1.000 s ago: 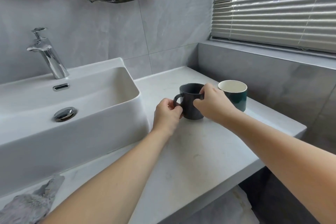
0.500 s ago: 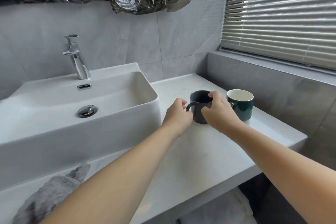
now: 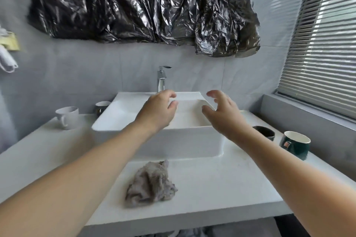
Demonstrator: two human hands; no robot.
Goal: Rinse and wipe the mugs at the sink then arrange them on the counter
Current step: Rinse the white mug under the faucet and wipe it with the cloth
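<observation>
The head view looks down over a white sink (image 3: 192,140) set on a white counter (image 3: 221,188). Both arms reach forward over the basin. The left hand (image 3: 158,109) hangs above the middle of the sink with its fingers loosely bent and holds nothing. The right hand (image 3: 221,109) hangs beside it, a little to the right, with its fingers spread and slightly hooked, also holding nothing. The two hands are near each other but apart.

A chrome tap (image 3: 161,79) stands at the far edge of the sink, just beyond the left hand. On the near part of the counter, in front of the sink, lies a crumpled grey cloth (image 3: 150,184).

On the right side of the counter stand two mugs close together: a dark mug (image 3: 264,132), partly hidden behind the right forearm, and a green mug (image 3: 294,145) with a white inside, further right. On the far left of the counter stands a white mug (image 3: 67,117), and another mug (image 3: 102,107) shows partly behind the sink's left corner; its colour is hard to tell.

A sheet of black plastic (image 3: 144,5) hangs on the grey wall above. Window blinds (image 3: 323,44) fill the right.
</observation>
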